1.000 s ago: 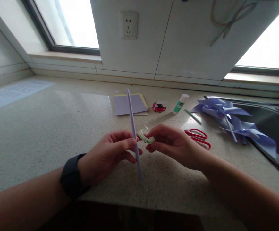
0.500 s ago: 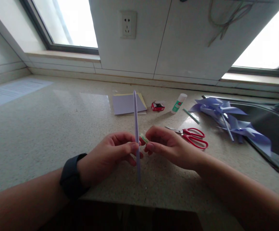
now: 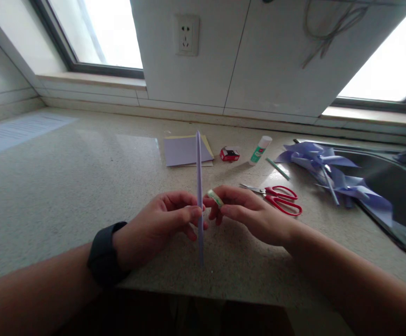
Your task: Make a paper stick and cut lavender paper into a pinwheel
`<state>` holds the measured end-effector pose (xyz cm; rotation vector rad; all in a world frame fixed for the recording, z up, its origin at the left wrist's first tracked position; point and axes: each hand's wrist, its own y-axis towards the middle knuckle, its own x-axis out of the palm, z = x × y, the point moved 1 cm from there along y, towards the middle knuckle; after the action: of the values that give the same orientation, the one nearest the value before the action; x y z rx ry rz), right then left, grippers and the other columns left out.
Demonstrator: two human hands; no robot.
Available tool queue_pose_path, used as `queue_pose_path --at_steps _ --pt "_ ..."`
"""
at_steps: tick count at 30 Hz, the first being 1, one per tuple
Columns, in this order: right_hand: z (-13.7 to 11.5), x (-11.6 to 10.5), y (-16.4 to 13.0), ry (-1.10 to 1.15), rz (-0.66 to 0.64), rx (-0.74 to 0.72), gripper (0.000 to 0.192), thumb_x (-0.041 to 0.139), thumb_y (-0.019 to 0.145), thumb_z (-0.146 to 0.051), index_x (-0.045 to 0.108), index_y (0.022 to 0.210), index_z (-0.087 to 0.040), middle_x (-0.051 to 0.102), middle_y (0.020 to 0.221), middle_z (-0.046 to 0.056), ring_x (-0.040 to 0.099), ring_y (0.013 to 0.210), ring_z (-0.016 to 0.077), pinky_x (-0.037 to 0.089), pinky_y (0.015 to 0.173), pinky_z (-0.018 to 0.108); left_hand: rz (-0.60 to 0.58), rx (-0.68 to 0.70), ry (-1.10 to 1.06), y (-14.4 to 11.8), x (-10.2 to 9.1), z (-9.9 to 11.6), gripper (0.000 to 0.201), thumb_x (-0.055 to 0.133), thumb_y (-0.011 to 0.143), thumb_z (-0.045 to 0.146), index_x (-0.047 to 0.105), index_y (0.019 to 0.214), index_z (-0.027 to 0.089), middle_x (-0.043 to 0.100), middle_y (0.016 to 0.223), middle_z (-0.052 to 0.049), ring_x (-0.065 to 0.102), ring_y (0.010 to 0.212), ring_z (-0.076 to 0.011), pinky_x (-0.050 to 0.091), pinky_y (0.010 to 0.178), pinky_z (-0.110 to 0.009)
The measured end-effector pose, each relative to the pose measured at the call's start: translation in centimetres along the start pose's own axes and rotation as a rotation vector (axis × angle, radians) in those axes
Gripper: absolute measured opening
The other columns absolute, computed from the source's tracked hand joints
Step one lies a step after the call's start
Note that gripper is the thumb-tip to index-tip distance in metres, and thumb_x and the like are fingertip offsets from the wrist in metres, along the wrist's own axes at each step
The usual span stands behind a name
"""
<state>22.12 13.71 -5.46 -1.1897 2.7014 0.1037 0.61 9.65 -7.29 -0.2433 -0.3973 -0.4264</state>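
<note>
A lavender sheet of paper [image 3: 199, 172] stands upright, edge-on to me, over the counter. My left hand [image 3: 170, 214], with a dark band on its wrist, pinches it between thumb and fingers. Just right of the sheet, my right hand [image 3: 247, 210] holds a small roll of tape [image 3: 215, 198], pale green and yellowish, between thumb and fingers. A fingertip of that hand reaches close to the sheet; whether it touches I cannot tell. Beyond my right hand lie red-handled scissors [image 3: 276, 196], their blades pointing left.
Behind are stacked lavender and yellow papers [image 3: 182, 151], a small red box [image 3: 229, 154], a glue stick [image 3: 260, 150] and a green strip [image 3: 277, 168]. Lavender paper pinwheels [image 3: 324, 161] rest by the sink [image 3: 399, 182]. A printed sheet [image 3: 21, 130] lies far left.
The roll of tape has turned and shifted slightly right in my right hand, showing more of itself. My left hand and the lavender sheet have barely moved.
</note>
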Motion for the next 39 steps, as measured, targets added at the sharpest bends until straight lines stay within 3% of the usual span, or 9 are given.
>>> queue_pose_path --at_steps 4,8,13,17,22,26,31,34,39 --pt "0.2 -0.1 0.2 0.074 0.017 -0.028 0.021 0.048 0.083 -0.015 0.064 0.096 -0.016 0.06 0.096 0.005 0.058 0.087 0.0189 0.046 0.082 0.036 0.035 -0.009 0.002 -0.2 0.2 0.2 0.021 0.083 0.079 0.03 0.075 0.092 0.016 0.074 0.097 -0.006 0.067 0.075 -0.0123 0.056 0.063 -0.021" --pt "0.6 -0.4 0.2 0.201 0.079 -0.058 0.02 0.044 0.073 -0.015 0.063 0.08 -0.016 0.058 0.101 0.009 0.053 0.083 0.0195 0.043 0.073 0.035 0.046 -0.003 0.006 -0.1 0.2 0.2 0.017 0.084 0.079 0.029 0.076 0.087 0.016 0.074 0.112 -0.007 0.068 0.075 -0.011 0.056 0.061 -0.02" --pt "0.7 -0.7 0.2 0.329 0.1 -0.08 0.026 0.047 0.066 -0.02 0.07 0.079 -0.016 0.055 0.085 0.006 0.044 0.07 0.0172 0.033 0.065 0.033 0.03 0.003 -0.011 0.0 0.1 0.0 0.014 0.083 0.08 0.028 0.076 0.085 0.017 0.073 0.117 -0.006 0.07 0.075 -0.0107 0.057 0.06 -0.018" --pt "0.9 -0.9 0.3 0.365 0.125 -0.087 0.02 0.051 0.073 -0.021 0.07 0.075 -0.017 0.052 0.075 0.004 0.042 0.07 0.0175 0.03 0.064 0.032 0.039 -0.003 -0.014 0.0 0.0 -0.1 0.014 0.084 0.079 0.027 0.076 0.085 0.016 0.073 0.118 -0.007 0.07 0.074 -0.0109 0.057 0.059 -0.017" --pt "0.8 -0.9 0.2 0.329 0.171 -0.083 0.024 0.053 0.084 -0.029 0.072 0.084 -0.013 0.054 0.074 0.003 0.042 0.067 0.0154 0.03 0.063 0.031 0.032 -0.007 -0.015 -0.1 -0.1 -0.1 0.013 0.083 0.08 0.027 0.077 0.088 0.018 0.072 0.12 -0.006 0.071 0.075 -0.0109 0.056 0.059 -0.017" --pt "0.8 -1.0 0.1 0.349 0.156 -0.076 0.028 0.052 0.085 -0.025 0.075 0.096 -0.013 0.056 0.072 0.002 0.046 0.07 0.0162 0.034 0.067 0.031 0.025 -0.002 -0.002 -0.1 -0.1 -0.1 0.014 0.082 0.081 0.028 0.077 0.089 0.018 0.072 0.117 -0.006 0.07 0.075 -0.0108 0.056 0.059 -0.017" --pt "0.8 -1.2 0.2 0.373 0.174 -0.115 0.02 0.053 0.082 -0.017 0.07 0.071 -0.017 0.069 0.098 0.008 0.059 0.09 0.0206 0.042 0.081 0.034 0.031 -0.005 0.013 -0.2 0.1 0.0 0.015 0.082 0.081 0.028 0.078 0.09 0.017 0.073 0.109 -0.006 0.069 0.074 -0.0108 0.055 0.058 -0.017" --pt "0.6 -1.3 0.2 0.364 0.209 -0.153 0.019 0.052 0.071 -0.01 0.071 0.07 -0.016 0.072 0.105 0.009 0.059 0.088 0.0192 0.043 0.076 0.032 0.035 -0.02 0.015 -0.2 0.0 0.0 0.017 0.083 0.08 0.029 0.078 0.092 0.017 0.074 0.099 -0.005 0.069 0.073 -0.0112 0.055 0.059 -0.017" --pt "0.2 -1.3 0.0 0.438 0.25 -0.211 0.037 0.047 0.06 -0.016 0.078 0.082 -0.013 0.073 0.092 0.01 0.054 0.072 0.0175 0.038 0.063 0.03 0.05 -0.051 0.029 -0.2 0.1 0.0 0.019 0.083 0.08 0.031 0.078 0.091 0.017 0.072 0.079 -0.003 0.065 0.064 -0.0092 0.054 0.058 -0.016"
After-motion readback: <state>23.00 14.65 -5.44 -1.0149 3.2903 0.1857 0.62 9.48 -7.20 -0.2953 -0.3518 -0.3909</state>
